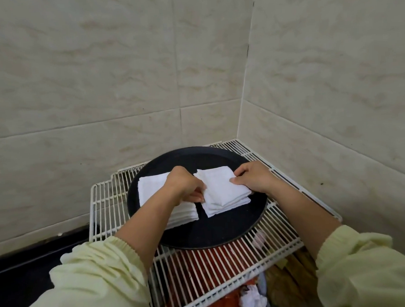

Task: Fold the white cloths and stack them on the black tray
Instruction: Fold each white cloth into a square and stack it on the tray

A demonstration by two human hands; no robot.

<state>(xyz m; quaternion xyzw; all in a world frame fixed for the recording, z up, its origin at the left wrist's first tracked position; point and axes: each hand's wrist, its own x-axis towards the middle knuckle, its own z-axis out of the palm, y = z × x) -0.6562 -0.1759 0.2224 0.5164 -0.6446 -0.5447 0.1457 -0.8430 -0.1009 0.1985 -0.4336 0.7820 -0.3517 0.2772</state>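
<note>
A round black tray (224, 229) lies on a white wire rack. On its left side sits a stack of folded white cloths (151, 189), partly hidden under my left forearm. To the right of it lies a second folded white cloth (222, 194), resting on the tray over more folded layers. My left hand (184, 184) pinches this cloth's left edge with curled fingers. My right hand (254, 178) grips its right edge, thumb on top.
The white wire rack (105, 205) stands in a corner of beige tiled walls (123, 87). Beneath the rack show red items (203, 270), crumpled white paper (251, 301) and wooden pieces (294, 266). A dark counter (27, 268) lies at the lower left.
</note>
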